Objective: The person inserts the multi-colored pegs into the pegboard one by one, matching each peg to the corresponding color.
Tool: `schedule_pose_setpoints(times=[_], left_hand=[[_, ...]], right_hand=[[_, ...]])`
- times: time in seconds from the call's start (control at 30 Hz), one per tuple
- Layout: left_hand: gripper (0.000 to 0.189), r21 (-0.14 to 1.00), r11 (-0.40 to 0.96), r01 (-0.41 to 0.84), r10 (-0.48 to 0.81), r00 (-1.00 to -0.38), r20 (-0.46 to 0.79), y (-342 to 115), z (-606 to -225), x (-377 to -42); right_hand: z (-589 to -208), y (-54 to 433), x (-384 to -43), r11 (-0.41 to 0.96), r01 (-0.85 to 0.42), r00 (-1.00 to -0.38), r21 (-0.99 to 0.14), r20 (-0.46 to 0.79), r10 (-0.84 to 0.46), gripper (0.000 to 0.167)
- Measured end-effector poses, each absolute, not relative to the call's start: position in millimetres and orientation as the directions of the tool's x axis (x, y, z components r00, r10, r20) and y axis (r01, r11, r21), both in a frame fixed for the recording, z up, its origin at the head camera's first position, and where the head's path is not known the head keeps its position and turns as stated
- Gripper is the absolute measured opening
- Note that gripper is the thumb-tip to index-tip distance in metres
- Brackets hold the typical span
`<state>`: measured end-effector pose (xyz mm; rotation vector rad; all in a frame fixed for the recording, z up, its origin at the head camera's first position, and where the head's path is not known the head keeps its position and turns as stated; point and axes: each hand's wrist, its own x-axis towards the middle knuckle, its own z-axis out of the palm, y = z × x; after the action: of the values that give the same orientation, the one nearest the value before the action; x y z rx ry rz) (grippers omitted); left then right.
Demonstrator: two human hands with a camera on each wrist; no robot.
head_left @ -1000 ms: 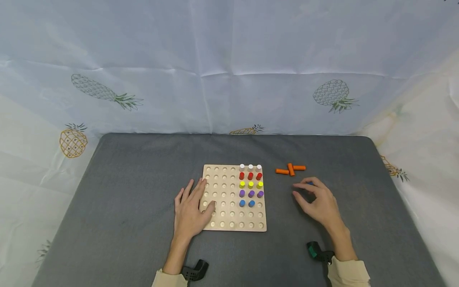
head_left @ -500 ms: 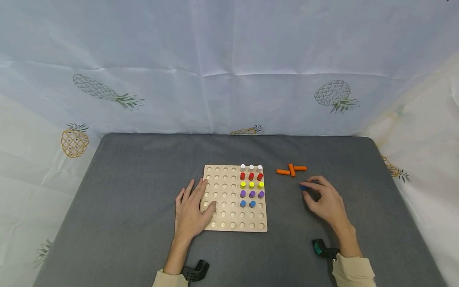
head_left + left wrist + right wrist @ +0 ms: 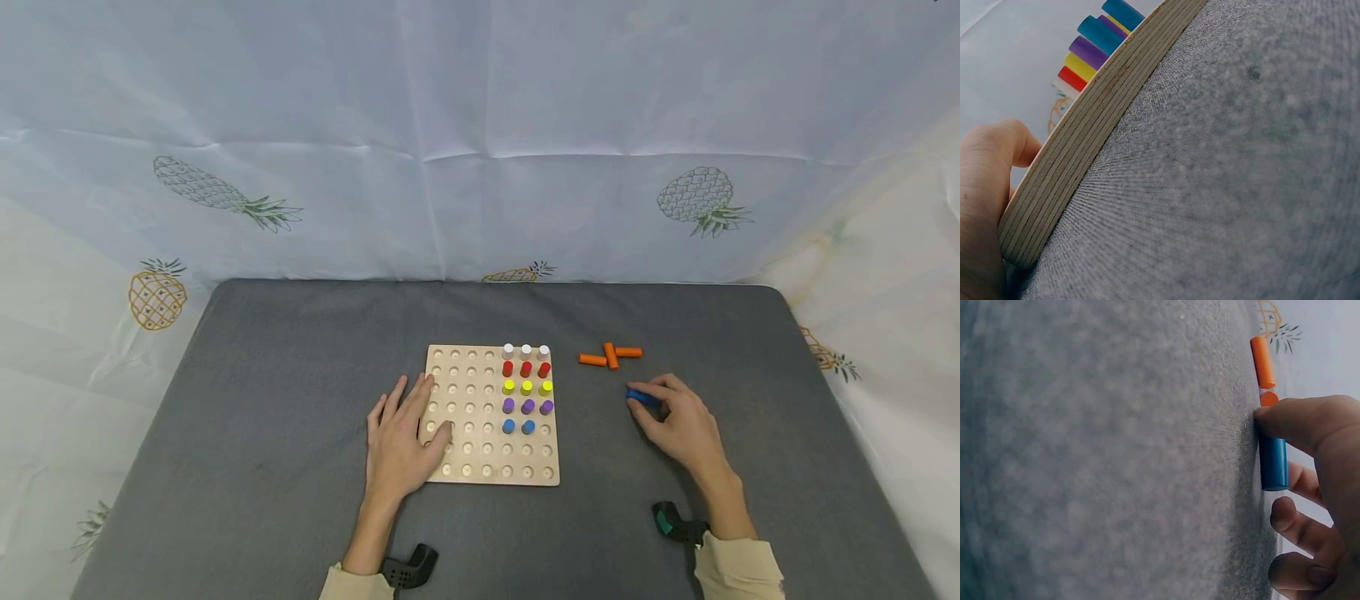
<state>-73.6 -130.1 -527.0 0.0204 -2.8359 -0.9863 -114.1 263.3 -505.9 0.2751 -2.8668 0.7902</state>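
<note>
My left hand (image 3: pixel 401 450) rests at the left edge of a wooden pegboard (image 3: pixel 477 475), its thumb on the top surface and its fingers along the side. On the board's right part, white, red, yellow, purple and blue pegs stand upright in rows. The blue row has two pegs, such as the front-right blue peg (image 3: pixel 528 427). To the right of the board, my right hand (image 3: pixel 678 421) pinches a loose blue peg (image 3: pixel 1274 464) between thumb and index finger, low over the cloth. The right wrist view shows the other fingers curled and apart from it.
Several orange pegs (image 3: pixel 611 357) lie together on the grey cloth (image 3: pixel 285 400), beyond the board's right edge. A pale pineapple-print curtain (image 3: pixel 420 217) hangs behind the table. Black wrist devices (image 3: pixel 410 567) sit on both wrists.
My right hand has shifted slightly right, and its thumb and index finger have closed on the blue peg, which now shows more fully. The left hand stays in place on the board.
</note>
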Motion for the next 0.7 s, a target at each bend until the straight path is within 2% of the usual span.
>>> schedule_pose_setpoints(times=[0.17,0.7], left_hand=[[0.071,0.618,0.785,0.033,-0.061,-0.990,0.131,-129.9,-527.6,-74.1],[0.071,0.610,0.792,0.035,-0.056,-0.990,0.130,-130.1,-526.8,-74.3]], right_hand=[[-505.5,262.4,-113.4,0.845,-0.197,-0.976,-0.497,0.183,-0.120,0.028],[-503.2,253.8,-110.2,0.842,-0.124,-0.988,-0.524,0.145,-0.055,0.021]])
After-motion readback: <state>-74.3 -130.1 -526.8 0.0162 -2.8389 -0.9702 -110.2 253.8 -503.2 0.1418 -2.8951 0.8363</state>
